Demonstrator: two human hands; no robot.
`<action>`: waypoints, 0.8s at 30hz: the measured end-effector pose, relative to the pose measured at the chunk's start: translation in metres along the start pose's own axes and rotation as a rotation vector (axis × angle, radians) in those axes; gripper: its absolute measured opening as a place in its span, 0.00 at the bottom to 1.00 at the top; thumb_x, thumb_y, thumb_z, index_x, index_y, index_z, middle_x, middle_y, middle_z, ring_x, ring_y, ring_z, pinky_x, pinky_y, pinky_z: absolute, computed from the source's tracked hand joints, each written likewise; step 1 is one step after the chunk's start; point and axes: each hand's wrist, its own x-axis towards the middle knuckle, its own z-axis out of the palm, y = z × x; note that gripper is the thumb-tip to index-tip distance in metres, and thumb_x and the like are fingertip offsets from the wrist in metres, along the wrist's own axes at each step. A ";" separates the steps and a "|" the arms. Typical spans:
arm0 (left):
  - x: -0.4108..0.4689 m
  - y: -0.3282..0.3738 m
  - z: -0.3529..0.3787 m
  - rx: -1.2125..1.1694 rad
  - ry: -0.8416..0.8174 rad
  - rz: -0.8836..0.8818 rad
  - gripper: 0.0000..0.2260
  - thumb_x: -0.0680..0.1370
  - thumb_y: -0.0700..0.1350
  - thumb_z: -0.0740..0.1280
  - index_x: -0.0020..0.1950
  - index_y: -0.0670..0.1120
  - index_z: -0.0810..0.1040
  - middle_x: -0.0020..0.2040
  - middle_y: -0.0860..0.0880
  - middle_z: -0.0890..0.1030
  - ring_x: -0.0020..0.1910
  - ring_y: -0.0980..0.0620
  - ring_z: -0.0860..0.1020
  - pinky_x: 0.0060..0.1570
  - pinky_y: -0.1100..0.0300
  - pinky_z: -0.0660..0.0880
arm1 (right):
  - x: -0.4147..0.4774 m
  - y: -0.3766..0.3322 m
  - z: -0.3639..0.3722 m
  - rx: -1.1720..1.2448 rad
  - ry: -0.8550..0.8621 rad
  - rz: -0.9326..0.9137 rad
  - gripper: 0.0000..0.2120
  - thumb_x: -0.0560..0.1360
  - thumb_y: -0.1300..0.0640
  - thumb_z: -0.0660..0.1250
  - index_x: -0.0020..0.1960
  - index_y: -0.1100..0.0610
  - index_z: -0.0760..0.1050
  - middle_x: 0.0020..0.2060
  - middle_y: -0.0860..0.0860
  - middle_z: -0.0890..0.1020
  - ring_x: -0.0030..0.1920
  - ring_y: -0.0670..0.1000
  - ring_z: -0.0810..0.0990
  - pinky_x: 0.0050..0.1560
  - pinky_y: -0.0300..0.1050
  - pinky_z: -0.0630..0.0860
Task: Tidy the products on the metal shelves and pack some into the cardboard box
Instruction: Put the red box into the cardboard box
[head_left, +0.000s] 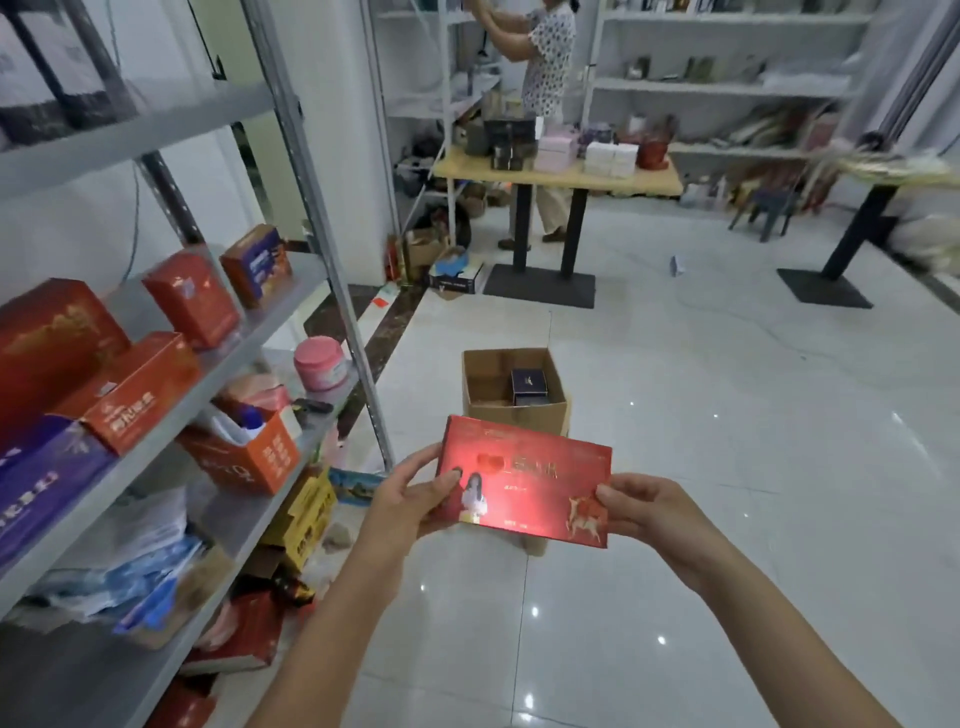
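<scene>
**packer_01:** Red flat box (524, 480) is hanging in the air just short of the cardboard box (498, 415), which is sitting on the floor near the metal shelves (304, 270). Left hand (410, 499) is gripping one end, right hand (649, 512) is gripping the other.

**shelfguy:** It's looking about as wide as the opening, so I'm guessing it could be snagging the rim or squashing what's inside. I'm counting one red flat box, one cardboard box, and what look like two dark boxes (528, 383) in it.
</scene>
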 end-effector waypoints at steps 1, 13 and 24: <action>0.018 0.003 0.002 0.007 -0.013 0.009 0.12 0.77 0.41 0.69 0.57 0.55 0.77 0.36 0.54 0.85 0.36 0.56 0.83 0.42 0.61 0.81 | 0.014 -0.006 -0.001 -0.019 0.009 -0.003 0.08 0.75 0.61 0.69 0.53 0.64 0.81 0.46 0.59 0.85 0.46 0.56 0.85 0.45 0.41 0.80; 0.174 -0.004 0.033 0.486 0.077 0.060 0.17 0.80 0.39 0.65 0.65 0.56 0.76 0.57 0.48 0.81 0.52 0.53 0.79 0.57 0.50 0.78 | 0.142 -0.033 -0.017 -0.014 0.070 -0.010 0.14 0.68 0.61 0.76 0.51 0.63 0.79 0.42 0.56 0.85 0.45 0.54 0.85 0.46 0.46 0.81; 0.325 0.022 0.111 -0.005 -0.122 -0.302 0.39 0.69 0.62 0.72 0.75 0.67 0.54 0.68 0.48 0.74 0.63 0.49 0.75 0.56 0.42 0.78 | 0.281 -0.051 -0.009 -0.533 -0.082 -0.305 0.23 0.62 0.60 0.81 0.41 0.52 0.65 0.48 0.44 0.80 0.50 0.45 0.79 0.50 0.37 0.75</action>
